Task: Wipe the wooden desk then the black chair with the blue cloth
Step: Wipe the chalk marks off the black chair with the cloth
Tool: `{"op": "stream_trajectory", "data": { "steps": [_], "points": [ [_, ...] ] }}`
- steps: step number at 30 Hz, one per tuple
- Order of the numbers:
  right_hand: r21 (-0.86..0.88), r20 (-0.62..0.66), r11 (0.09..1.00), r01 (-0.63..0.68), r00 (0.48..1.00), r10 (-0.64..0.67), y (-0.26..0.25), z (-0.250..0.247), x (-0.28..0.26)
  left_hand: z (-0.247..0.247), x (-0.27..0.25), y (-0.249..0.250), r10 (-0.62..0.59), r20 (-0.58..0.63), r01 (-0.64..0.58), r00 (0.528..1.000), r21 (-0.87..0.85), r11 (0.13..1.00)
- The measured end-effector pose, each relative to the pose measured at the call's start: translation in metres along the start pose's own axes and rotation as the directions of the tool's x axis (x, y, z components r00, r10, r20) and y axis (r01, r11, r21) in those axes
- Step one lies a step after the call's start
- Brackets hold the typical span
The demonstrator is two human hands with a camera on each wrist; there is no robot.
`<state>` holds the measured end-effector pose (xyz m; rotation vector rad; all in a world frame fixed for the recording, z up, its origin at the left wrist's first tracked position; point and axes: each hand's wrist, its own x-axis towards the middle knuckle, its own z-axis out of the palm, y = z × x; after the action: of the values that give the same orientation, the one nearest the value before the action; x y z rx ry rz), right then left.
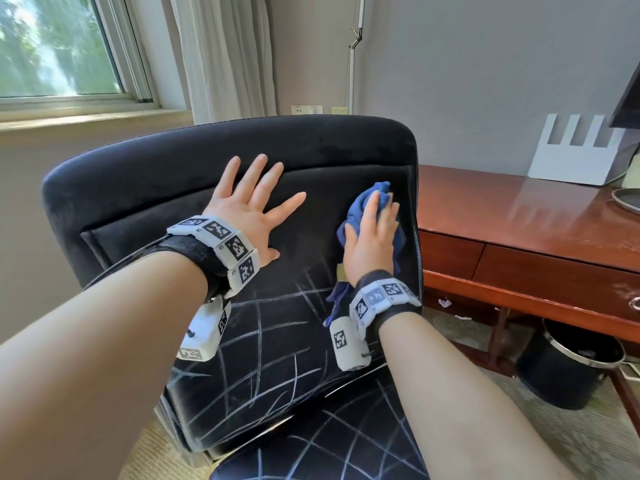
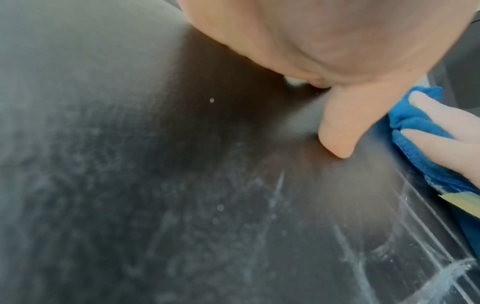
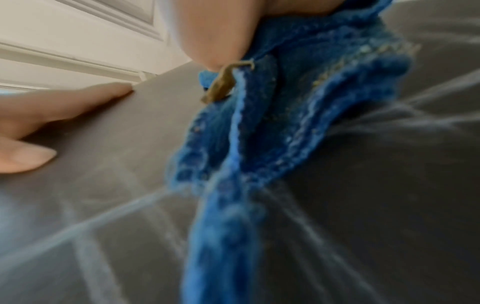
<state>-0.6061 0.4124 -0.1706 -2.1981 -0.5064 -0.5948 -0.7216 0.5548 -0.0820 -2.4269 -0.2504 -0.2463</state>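
The black chair [image 1: 173,174] faces me, with white scratchy lines across its lower backrest and seat. My left hand [image 1: 254,206] lies flat on the upper backrest, fingers spread and straight; its thumb [image 2: 340,127] rests on the fabric. To its right, my right hand [image 1: 374,233] presses the bunched blue cloth [image 1: 358,206] against the backrest near its right edge, fingers straight over it. A tail of the cloth [image 3: 259,133] hangs below the wrist over the white marks. The wooden desk [image 1: 519,209] stands just right of the chair.
A white slotted stand [image 1: 575,157] and a dark tray [image 1: 627,199] sit on the desk's far side. A black bin [image 1: 568,368] stands on the floor under the desk. A window [image 1: 59,46], curtain and lamp pole [image 1: 353,64] are behind the chair.
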Motion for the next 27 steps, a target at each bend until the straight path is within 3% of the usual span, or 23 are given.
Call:
{"op": "stream_trajectory", "data": {
  "steps": [4, 9, 15, 20, 23, 25, 27],
  "points": [
    [0.016, -0.086, 0.992, -0.125, 0.988, 0.126, 0.019, 0.009, -0.018, 0.001, 0.0, -0.001, 0.004, -0.003, -0.004, 1.0, -0.003, 1.0],
    [-0.041, 0.135, 0.998, 0.046, 0.99, -0.04, 0.009, 0.027, -0.052, 0.003, 0.001, -0.001, -0.009, 0.0, 0.009, 1.0, 0.005, 1.0],
    [-0.013, 0.033, 0.999, 0.039, 0.999, -0.039, 0.012, 0.007, -0.003, 0.002, 0.004, 0.0, 0.0, -0.004, 0.0, 1.0, 0.009, 1.0],
    [0.047, -0.116, 0.997, -0.068, 0.991, 0.073, 0.039, -0.001, 0.016, 0.001, 0.007, 0.001, 0.013, -0.008, -0.013, 1.0, 0.001, 1.0],
    [0.205, -0.236, 0.96, -0.191, 0.942, 0.238, 0.062, -0.003, 0.015, 0.001, 0.008, 0.005, 0.009, -0.004, -0.009, 1.0, -0.006, 1.0],
    [0.301, -0.216, 0.885, -0.355, 0.879, 0.426, 0.08, -0.005, 0.004, 0.001, 0.008, 0.007, 0.004, -0.009, -0.004, 1.0, -0.019, 1.0],
    [0.273, -0.157, 0.848, -0.454, 0.849, 0.505, 0.09, -0.003, -0.014, 0.001, 0.008, 0.007, 0.006, -0.019, -0.006, 1.0, -0.025, 1.0]
  ]
}}
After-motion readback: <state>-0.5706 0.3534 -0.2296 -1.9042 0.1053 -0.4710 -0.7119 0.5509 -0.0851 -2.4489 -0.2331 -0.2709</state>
